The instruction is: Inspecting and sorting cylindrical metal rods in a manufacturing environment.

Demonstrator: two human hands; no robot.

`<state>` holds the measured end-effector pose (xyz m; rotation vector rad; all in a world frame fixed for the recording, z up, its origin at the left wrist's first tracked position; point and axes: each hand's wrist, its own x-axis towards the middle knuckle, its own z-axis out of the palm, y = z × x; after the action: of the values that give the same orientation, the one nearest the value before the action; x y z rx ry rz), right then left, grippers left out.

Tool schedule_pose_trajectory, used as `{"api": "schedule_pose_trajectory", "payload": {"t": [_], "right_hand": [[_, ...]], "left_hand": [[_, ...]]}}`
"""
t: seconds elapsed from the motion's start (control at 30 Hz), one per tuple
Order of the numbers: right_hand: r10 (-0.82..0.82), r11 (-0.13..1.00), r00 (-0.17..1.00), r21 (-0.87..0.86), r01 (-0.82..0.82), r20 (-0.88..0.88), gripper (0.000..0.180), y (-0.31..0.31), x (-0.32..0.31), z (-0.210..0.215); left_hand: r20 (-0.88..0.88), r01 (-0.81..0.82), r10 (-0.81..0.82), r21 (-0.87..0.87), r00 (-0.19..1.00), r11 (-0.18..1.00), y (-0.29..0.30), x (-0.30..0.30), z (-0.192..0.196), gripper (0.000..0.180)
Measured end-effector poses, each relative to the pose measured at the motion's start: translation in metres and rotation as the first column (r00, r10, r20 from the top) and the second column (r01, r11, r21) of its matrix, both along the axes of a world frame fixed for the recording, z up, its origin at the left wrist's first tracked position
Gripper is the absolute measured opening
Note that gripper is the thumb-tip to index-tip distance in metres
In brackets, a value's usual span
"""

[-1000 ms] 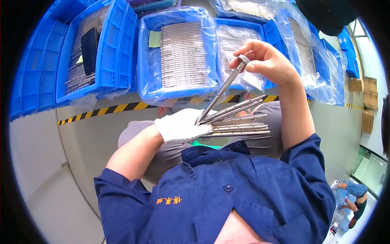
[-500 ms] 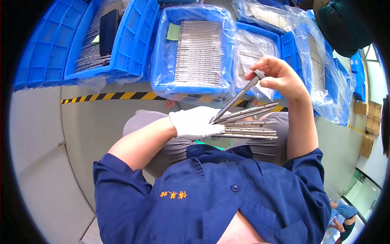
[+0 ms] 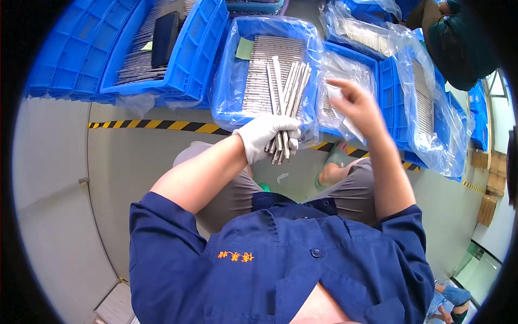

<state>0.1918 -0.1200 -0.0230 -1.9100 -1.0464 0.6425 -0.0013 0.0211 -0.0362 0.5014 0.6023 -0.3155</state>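
My left hand (image 3: 270, 137), in a white glove, is closed round a bundle of slim metal strips (image 3: 291, 92). Their long ends fan out away from me over the near part of a plastic-lined blue bin (image 3: 220, 105), while short ends poke out below the fist. In that bin lie rows of similar strips (image 3: 261, 81), partly hidden by the bundle. My bare right hand (image 3: 356, 105) hovers to the right of the bundle, apart from it. Its fingers are spread and a little blurred, and I see nothing in them.
Stacked blue bins with metal strips stand at the left, a dark flat device (image 3: 164, 39) on one. More plastic-draped bins (image 3: 423, 97) stand at the right. Striped tape (image 3: 162, 125) crosses the floor. Another person (image 3: 450, 46) is at the upper right.
My right hand has let go of the strip end it pinched and moved slightly up. My left hand has turned the bundle from pointing right to pointing away, over the middle bin.
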Motion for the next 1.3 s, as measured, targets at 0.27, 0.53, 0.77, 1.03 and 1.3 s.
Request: {"api": "schedule_pose_trajectory", "payload": {"t": [0.27,0.53,0.77,1.03,1.3], "right_hand": [[0.385,0.851,0.571,-0.04,-0.524,0.725,0.011,0.014,-0.076,-0.015],[-0.012,0.987,0.967,0.159,-0.03,0.256,0.016,0.017,-0.045,-0.008],[0.005,0.835,0.579,0.322,0.446,-0.815,0.015,0.025,-0.036,0.008],[-0.085,0.844,0.652,0.293,0.449,-0.754,0.018,0.014,-0.038,0.016],[0.312,0.948,0.65,0.277,-0.16,-0.693,0.03,0.005,-0.035,0.029]], "left_hand": [[-0.07,0.557,-0.553,0.151,0.83,0.817,-0.007,-0.011,-0.01,0.016],[0.249,-0.045,0.034,0.036,0.968,0.998,0.011,-0.002,-0.008,0.054],[-0.041,-0.669,0.678,-0.217,0.734,0.711,-0.044,0.053,-0.014,0.06],[0.147,-0.492,0.557,-0.326,0.817,0.807,-0.049,0.057,0.008,0.041],[0.329,0.195,-0.269,0.241,0.905,0.951,-0.046,0.025,0.042,0.048]]}}
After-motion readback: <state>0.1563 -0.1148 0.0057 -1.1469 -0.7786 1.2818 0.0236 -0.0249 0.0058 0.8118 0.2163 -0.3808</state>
